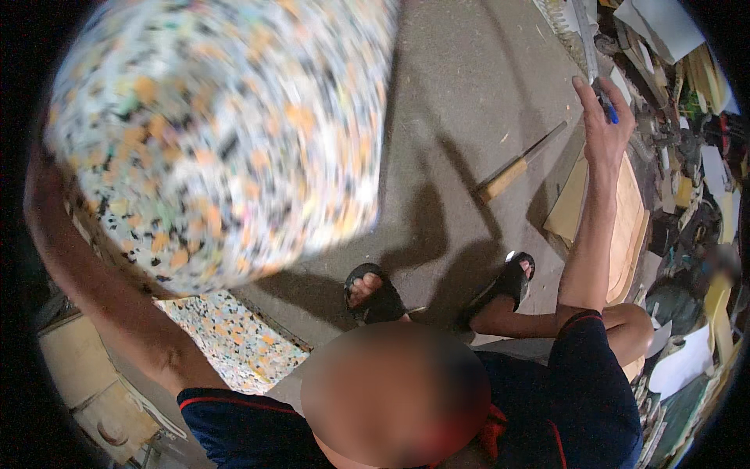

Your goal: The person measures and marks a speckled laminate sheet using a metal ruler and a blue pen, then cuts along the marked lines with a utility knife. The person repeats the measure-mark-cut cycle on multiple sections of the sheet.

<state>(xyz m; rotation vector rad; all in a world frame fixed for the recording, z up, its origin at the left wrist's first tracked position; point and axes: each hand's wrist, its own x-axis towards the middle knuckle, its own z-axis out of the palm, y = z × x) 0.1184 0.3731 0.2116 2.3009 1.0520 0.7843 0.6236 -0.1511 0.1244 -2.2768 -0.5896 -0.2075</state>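
A grey floor (469,70) runs up to a heap of scraps (687,227) along its right edge. A blurred, speckled foam block (234,148) fills the floor's upper left, seemingly lifted; a smaller foam piece (234,340) lies below it. The left hand (45,168) is at the block's left edge, its grip too dark to tell. The right hand (605,129) has thumb and finger parted around a blue item (612,112); whether it holds this is unclear. A wooden-handled blade (504,180) lies unheld mid-floor. The block appears not yet set down; any cutting done or left cannot be judged. No writing is legible.
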